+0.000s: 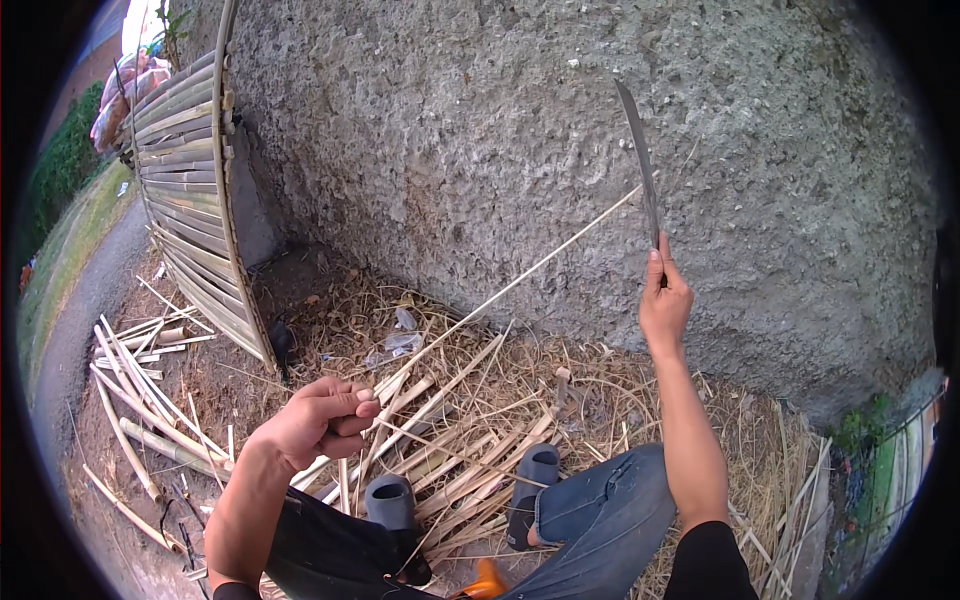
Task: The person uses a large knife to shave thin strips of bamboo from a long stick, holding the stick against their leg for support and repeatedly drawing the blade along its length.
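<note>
My left hand [322, 418] is closed, its fingers pinching the lower end of a long, thin bamboo strip [530, 272]. The pale strip slants up and to the right across the rough wall. Its far end meets or crosses behind the blade of a machete [641, 140]; whether they touch I cannot tell. My right hand [667, 305] grips the machete by its handle, mostly hidden in the fingers, with the dark blade pointing upward. Below my hands, many split bamboo strips [475, 465] lie on the ground around my feet.
A rough grey wall [450, 150] rises close in front. At left stands a curved bamboo slat panel [185, 180], with cut bamboo pieces [150, 390] near its base. An orange object [487, 580] sits between my legs. Plastic scraps [400, 340] lie among shavings.
</note>
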